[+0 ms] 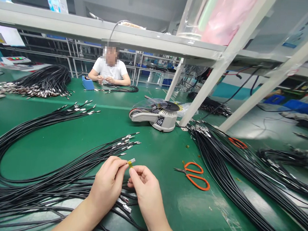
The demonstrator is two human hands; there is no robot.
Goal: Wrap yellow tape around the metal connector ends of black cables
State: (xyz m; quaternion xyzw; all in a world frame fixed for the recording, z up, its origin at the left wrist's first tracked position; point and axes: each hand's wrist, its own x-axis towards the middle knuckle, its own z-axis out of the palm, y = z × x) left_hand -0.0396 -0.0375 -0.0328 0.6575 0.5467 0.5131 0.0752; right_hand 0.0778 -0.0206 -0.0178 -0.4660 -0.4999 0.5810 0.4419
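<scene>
My left hand (108, 180) pinches a cable end whose small silver connector (132, 160) points up and to the right past the fingertips. A strip of yellow, see-through tape (130, 165) sits at the base of the connector. My right hand (145, 187) is closed at thumb and forefinger on the tape's lower end, with the other fingers curled. Below my hands lie black cables (67, 183) with loose silver connectors (126, 208). Orange-handled scissors (196, 175) rest on the green table (164, 158) to the right of my right hand.
A grey tape dispenser (163, 119) stands ahead. Cable bundles lie at the right (225, 180) and far left (48, 80). White shelf posts (206, 87) rise at the right. Across the table sits a person in a white shirt (109, 70), near a blue holder (87, 83).
</scene>
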